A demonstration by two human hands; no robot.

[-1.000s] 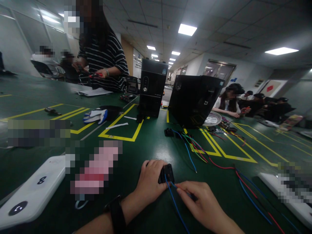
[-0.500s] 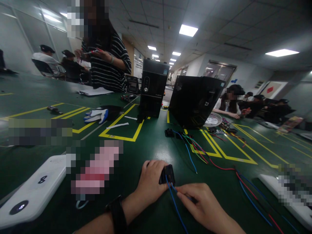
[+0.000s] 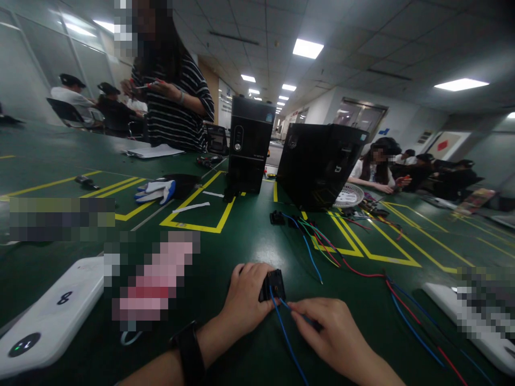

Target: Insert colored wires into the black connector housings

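My left hand is closed around a small black block, perhaps an electrical connector or socket housing, and steadies it on the green tabletop. A blue wire runs from the block's near side down toward my body. Between thumb and forefinger, my right hand pinches a second blue wire, whose tip meets the block's near edge. How deep that tip goes in cannot be made out. A black band circles my left wrist.
Ahead lie loose coloured wires joined to black blocks. Two black computer cases stand behind them. To the left are a white device, a blurred pink item and a glove. A person in stripes stands across the table.
The view has shifted slightly, so everything appears a little further left. Both hands keep their hold on the block and the wire, with hardly any other movement.
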